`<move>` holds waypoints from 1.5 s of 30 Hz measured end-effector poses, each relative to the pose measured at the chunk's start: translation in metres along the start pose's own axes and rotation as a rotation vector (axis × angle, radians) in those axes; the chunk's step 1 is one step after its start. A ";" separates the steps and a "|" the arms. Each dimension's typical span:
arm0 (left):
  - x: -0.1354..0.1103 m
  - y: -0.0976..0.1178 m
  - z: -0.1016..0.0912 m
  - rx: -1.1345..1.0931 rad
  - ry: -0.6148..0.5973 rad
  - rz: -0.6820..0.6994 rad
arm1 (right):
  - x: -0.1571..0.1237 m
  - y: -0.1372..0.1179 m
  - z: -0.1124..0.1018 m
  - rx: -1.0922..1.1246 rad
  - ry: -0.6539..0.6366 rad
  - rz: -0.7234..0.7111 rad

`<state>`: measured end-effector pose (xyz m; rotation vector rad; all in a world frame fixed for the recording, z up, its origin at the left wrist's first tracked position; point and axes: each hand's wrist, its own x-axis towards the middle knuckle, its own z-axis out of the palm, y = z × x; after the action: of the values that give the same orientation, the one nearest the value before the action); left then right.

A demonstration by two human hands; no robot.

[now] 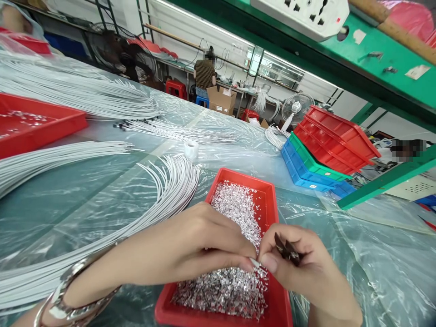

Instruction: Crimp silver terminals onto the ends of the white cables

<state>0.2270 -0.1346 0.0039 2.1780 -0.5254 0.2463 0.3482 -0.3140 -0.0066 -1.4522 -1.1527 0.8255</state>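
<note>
Red tray (250,178), plastic, oblong, raised walls; contents: a loose heap of silvery pieces (221,293), tiny, shiny, flake-like, some of the tray floor bare along the right side. Bench (85,186), greenish, covered in clear, wrinkled plastic sheet. White cables (177,190), thin, smooth, in a curved bundle left of the tray, loose ends fanned; further bundles behind. White roll (191,151), small, standing just beyond the fanned ends. Crates (337,141), ribbed plastic, red, green and blue, stacked at the right rear. Left hand (194,240), metal bracelets (73,277) at the wrist: thumb and forefinger closed in a pinch, the matter between them too small to identify. Right hand (309,268): thumb and forefinger drawn together, tips just beside the left hand's; dark tool (288,252), narrow, two-pronged, held within the curled fingers. Silvery pieces directly below both sets of fingertips, the tray extending beyond and in front of them; contact between fingers and heap cannot be told.
</note>
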 end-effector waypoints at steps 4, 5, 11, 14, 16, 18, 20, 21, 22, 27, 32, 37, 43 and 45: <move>0.002 -0.008 0.002 -0.074 0.060 -0.004 | 0.002 -0.001 0.001 0.057 0.047 0.013; 0.002 -0.010 0.002 -0.089 0.082 -0.014 | 0.003 0.000 0.001 0.062 0.072 0.005; 0.004 -0.014 0.008 -0.274 0.200 -0.209 | 0.007 0.006 0.007 -0.136 0.351 -0.232; 0.005 -0.012 0.009 -0.431 0.190 -0.227 | 0.007 0.010 0.010 -0.278 0.473 -0.360; 0.005 -0.011 0.010 -0.511 0.162 -0.228 | 0.007 0.013 0.013 -0.334 0.493 -0.420; 0.005 -0.011 0.011 -0.537 0.144 -0.236 | 0.007 0.014 0.016 -0.354 0.508 -0.462; 0.005 -0.010 0.012 -0.545 0.135 -0.239 | 0.007 0.016 0.018 -0.386 0.546 -0.492; 0.005 -0.010 0.012 -0.550 0.128 -0.239 | 0.006 0.016 0.020 -0.414 0.566 -0.505; 0.005 -0.010 0.012 -0.553 0.121 -0.239 | 0.006 0.016 0.020 -0.445 0.585 -0.517; 0.008 -0.008 0.013 -0.601 0.110 -0.253 | 0.006 0.016 0.022 -0.511 0.638 -0.522; 0.009 -0.007 0.016 -0.669 0.130 -0.255 | 0.007 0.014 0.021 -0.492 0.618 -0.514; 0.008 -0.005 0.017 -0.667 0.144 -0.264 | 0.007 0.012 0.022 -0.421 0.584 -0.478; 0.007 -0.002 0.017 -0.382 0.224 -0.260 | 0.006 0.010 0.023 -0.375 0.598 -0.443; 0.007 0.000 0.017 -0.292 0.237 -0.262 | 0.006 0.011 0.024 -0.381 0.622 -0.429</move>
<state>0.2329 -0.1493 -0.0042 1.8763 -0.1292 0.2627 0.3305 -0.3006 -0.0213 -1.5288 -1.0975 -0.1571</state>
